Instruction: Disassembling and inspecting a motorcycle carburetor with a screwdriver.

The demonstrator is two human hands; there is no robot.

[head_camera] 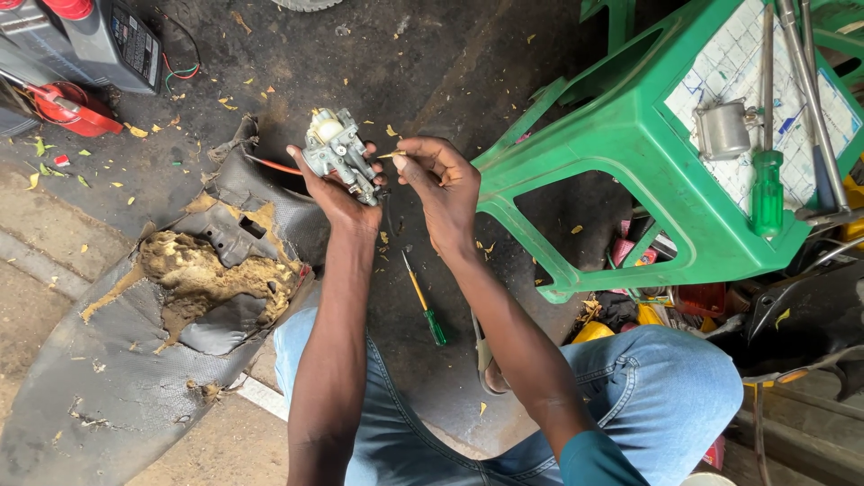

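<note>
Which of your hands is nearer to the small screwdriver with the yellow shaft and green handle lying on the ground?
Right. The right hand is above the small yellow-shafted, green-handled screwdriver, pinching a small part; the left hand, holding the grey metal carburetor, is farther to the upper left.

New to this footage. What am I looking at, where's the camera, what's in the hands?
One picture, from a camera worn on a person's head, looking down at their own bare hands; no robot. The left hand holds a small grey metal engine part, apparently a carburettor. The right hand pinches a thin pale piece at its side. On the dark ground lie a yellow-shafted screwdriver with a green handle and a torn seat with exposed foam. A green plastic stool carries more tools.
</note>
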